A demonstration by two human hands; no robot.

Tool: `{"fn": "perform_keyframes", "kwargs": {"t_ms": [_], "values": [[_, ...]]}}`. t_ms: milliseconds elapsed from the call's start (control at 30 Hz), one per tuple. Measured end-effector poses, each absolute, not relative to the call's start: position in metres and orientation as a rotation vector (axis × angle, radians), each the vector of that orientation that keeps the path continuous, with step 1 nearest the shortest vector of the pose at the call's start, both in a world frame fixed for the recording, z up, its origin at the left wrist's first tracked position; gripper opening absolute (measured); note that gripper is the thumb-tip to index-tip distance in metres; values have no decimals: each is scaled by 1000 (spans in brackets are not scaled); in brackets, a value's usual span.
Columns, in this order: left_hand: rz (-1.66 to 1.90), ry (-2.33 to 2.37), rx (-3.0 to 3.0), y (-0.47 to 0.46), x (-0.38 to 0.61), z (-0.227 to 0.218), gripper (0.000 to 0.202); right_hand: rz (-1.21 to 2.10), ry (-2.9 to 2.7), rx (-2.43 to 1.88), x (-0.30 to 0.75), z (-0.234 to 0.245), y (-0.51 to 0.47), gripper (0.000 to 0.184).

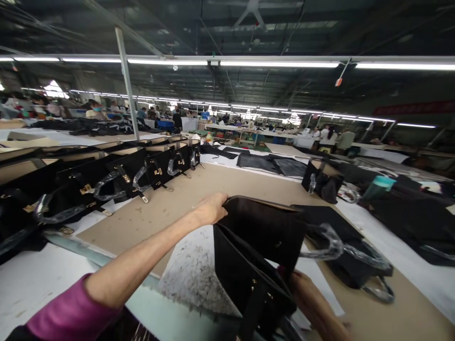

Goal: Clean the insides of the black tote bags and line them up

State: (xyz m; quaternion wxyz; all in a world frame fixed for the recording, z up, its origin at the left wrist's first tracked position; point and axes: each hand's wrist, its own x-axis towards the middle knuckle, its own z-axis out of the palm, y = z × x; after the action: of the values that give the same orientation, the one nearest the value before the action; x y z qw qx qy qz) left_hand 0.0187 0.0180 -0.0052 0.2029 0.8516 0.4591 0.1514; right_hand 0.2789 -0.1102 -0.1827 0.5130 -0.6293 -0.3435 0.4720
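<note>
A black handbag lies on the brown work table in front of me, its handles wrapped in clear plastic. My left hand reaches out and grips the bag's far top edge, fingers curled over it. My right hand is low at the bag's near side, pressed against its lower end; the fingers are hidden behind the bag.
A row of black handbags with plastic-wrapped handles lines the left side. More black bags and leather pieces lie at the back and right, with a teal cup. Other people work at distant tables.
</note>
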Motion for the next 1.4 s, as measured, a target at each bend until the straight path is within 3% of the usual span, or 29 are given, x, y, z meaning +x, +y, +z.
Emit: {"fn": "perform_keyframes", "kwargs": {"t_ms": [100, 167, 300, 467, 567, 833, 1000, 1167, 1400], "values": [[393, 1335, 2518, 16, 17, -7, 18, 1215, -678, -1553, 287, -189, -122, 36], [371, 1324, 2570, 14, 19, -10, 22, 1097, -654, -1589, 297, -176, -131, 43], [405, 1311, 2687, 11, 27, -10, 51, 627, -870, -1646, 310, -132, -139, 59], [340, 942, 2901, 13, 45, 2, 73, 274, -1309, -1729, 306, -85, -124, 60], [311, 727, 2921, 15, 59, 9, 62, 266, -1482, -1728, 304, -69, -107, 58], [365, 482, 2865, 26, 91, 0, 6, 257, -1607, -1748, 295, -60, -88, 40], [472, 688, 2826, 33, 87, -8, 15, 50, -1673, -1849, 292, -62, -85, 30], [520, 826, 2753, 33, 87, -9, 17, -67, -1658, -1918, 289, -64, -77, 33], [544, 886, 2735, 32, 91, -11, 14, 261, -1441, -1601, 292, -68, -67, 27]]}}
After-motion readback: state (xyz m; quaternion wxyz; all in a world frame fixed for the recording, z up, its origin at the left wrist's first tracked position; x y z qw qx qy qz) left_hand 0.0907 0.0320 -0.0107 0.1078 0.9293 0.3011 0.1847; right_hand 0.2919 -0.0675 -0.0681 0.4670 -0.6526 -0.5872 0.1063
